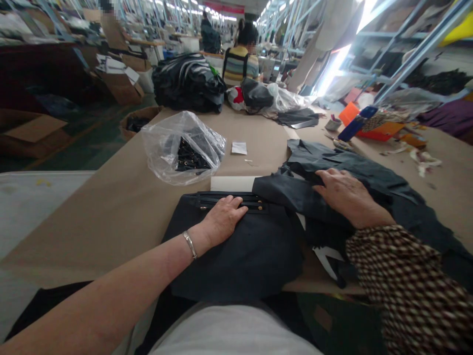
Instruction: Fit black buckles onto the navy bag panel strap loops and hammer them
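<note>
A dark leather-like panel (pixel 240 256) lies before me at the table's front edge, with a zipper strip (pixel 207 199) and small gold-coloured pulls along its far side. Palm down, my left hand (pixel 225 217) rests on the panel over the zipper, its fingers stretched and slightly apart. My right hand (pixel 343 192) has thumb and fingers bent around a loose dark leather-like piece (pixel 288 190), which overlaps the panel's far right corner; the fingertips are partly hidden. More dark sheets (pixel 391 187) lie crumpled under and beyond that hand. A pale card strip (pixel 232 183) sits just behind the zipper.
A clear plastic bag (pixel 158 148) of dark pieces with gold-coloured hardware stands beyond my left hand. Farther back are a dark stack (pixel 188 81) and a seated person (pixel 240 61). An orange box (pixel 382 130) and a blue object (pixel 357 123) stand at right.
</note>
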### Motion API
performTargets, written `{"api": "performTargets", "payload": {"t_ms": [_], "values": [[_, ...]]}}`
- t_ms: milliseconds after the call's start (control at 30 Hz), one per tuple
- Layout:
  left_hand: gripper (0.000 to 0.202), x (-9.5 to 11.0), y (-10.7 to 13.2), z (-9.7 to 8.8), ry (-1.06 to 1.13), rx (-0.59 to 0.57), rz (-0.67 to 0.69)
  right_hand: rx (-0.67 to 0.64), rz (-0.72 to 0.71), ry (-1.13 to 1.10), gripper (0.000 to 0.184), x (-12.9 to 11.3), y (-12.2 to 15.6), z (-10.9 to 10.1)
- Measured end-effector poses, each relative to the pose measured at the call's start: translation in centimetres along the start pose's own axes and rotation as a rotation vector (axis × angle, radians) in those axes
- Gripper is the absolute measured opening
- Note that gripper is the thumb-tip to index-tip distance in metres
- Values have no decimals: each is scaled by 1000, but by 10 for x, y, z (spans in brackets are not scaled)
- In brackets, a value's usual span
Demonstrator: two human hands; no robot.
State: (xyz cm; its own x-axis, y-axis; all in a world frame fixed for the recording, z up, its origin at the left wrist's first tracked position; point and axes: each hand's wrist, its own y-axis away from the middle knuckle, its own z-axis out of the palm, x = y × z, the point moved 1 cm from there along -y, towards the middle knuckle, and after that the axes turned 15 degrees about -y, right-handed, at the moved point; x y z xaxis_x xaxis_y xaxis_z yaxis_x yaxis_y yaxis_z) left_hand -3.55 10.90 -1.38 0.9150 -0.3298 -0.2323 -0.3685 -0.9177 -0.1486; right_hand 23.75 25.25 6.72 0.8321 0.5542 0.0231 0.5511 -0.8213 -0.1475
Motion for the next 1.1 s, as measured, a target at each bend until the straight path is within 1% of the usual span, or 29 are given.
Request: {"api": "performTargets", "payload": {"t_ms": [33,100,167,200,233,300,333,400,467,500,533,567,600,633,700,767,800,867,967,1100], "values": [[38,0,0,0,1,-3,-5,-40,34,25,40,13,-2,6],[37,1,1,1,3,-12,-20,-103,66,21,40,31,-4,22],[32,2,3,1,15,-25,-27,-105,70,-37,34,38,-3,35],[33,2,4,0,26,-36,-23,-89,77,-77,31,39,-2,39],[40,2,5,0,41,-49,-14,-68,89,-114,29,39,-1,41],[61,2,6,-1,71,-84,10,3,107,-158,28,34,1,38],[69,2,7,-1,82,-102,18,59,92,-168,29,29,4,34],[74,2,9,-1,91,-129,26,191,-7,-204,30,8,14,23],[71,1,10,-1,88,-129,29,277,-186,-314,29,-26,31,12],[67,1,10,0,83,-121,33,265,-288,-394,29,-47,41,10],[61,1,10,1,76,-110,38,217,-407,-475,30,-70,52,11],[54,0,11,2,70,-100,39,131,-510,-522,31,-91,63,15],[48,-1,11,4,66,-91,38,35,-563,-536,32,-110,73,22],[44,-1,11,6,65,-86,39,-27,-575,-537,36,-126,80,31],[43,-3,12,9,66,-84,37,-123,-536,-515,55,-145,90,52],[44,-4,12,12,66,-85,39,-184,-509,-507,74,-150,95,69],[45,-5,12,12,67,-84,42,-218,-521,-514,80,-149,98,75],[45,-5,12,13,69,-80,45,-297,-578,-546,82,-144,106,78],[43,-4,11,13,67,-58,43,-429,-659,-624,73,-137,124,66],[42,-4,12,15,48,-33,45,-624,-745,-805,42,-130,143,34]]}}
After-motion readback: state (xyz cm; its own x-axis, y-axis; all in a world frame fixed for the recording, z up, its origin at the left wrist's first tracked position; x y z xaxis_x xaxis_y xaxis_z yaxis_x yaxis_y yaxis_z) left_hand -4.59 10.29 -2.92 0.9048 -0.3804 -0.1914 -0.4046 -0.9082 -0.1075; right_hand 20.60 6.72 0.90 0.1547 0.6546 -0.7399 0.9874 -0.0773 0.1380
